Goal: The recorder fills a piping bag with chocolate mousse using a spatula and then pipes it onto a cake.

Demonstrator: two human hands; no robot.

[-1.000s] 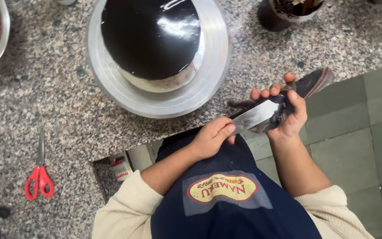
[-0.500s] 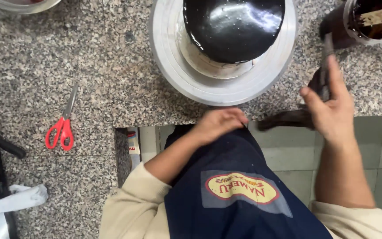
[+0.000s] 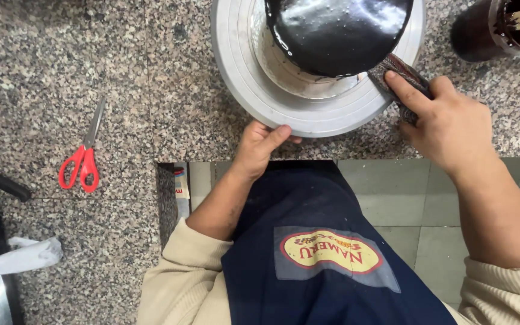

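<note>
The right hand (image 3: 449,123) is clamped on the handle of a knife (image 3: 401,81), forefinger laid along it. The tool's long axis slants up and left, and its blade end passes out of sight beneath the glossy black cake (image 3: 338,30) on the grey turntable (image 3: 236,78). The left hand (image 3: 260,144) grips the turntable's near rim, thumb on top. The cake lies up-left of the right hand, which is nearer it.
</note>
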